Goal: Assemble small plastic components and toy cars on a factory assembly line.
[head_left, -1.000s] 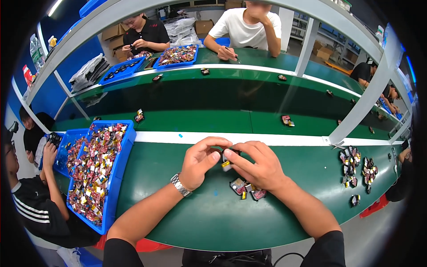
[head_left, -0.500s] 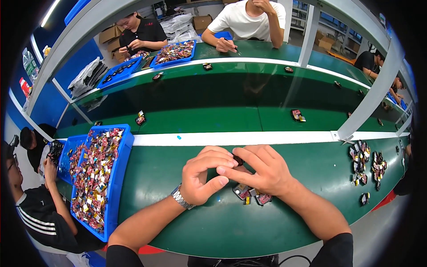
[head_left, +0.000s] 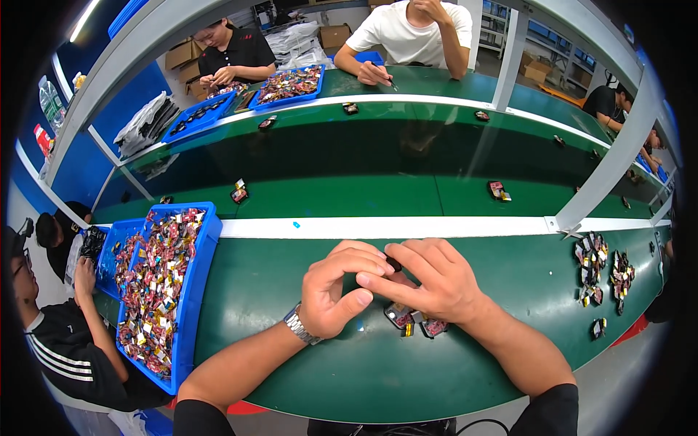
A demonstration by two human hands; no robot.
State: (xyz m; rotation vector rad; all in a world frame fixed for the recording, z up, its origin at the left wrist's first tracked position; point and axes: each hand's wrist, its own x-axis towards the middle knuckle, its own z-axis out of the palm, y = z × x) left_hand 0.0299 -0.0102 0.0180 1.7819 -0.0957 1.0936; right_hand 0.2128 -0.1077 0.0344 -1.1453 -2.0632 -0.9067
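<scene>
Over the green table (head_left: 283,378), my left hand (head_left: 336,280) and my right hand (head_left: 440,280) meet with fingers closed round a small black casing (head_left: 393,264). Only its dark edge shows between the fingertips; the rest is hidden. A metal-banded watch is on my left wrist. Under my right palm lie a few small assemblies (head_left: 399,315) with black cases, reddish boards and yellow bits, partly covered by the hand.
To the left, a blue tray (head_left: 207,240) is heaped with similar parts. More assemblies (head_left: 590,254) sit in clusters at the right. Beyond the white rail (head_left: 378,227), a green conveyor belt (head_left: 349,200) carries scattered pieces. Grey frame posts (head_left: 611,167) rise near it. Several people sit around.
Pieces on the belt have shifted to the right. My hands keep nearly the same pose round the black casing. The view has moved very slightly.
</scene>
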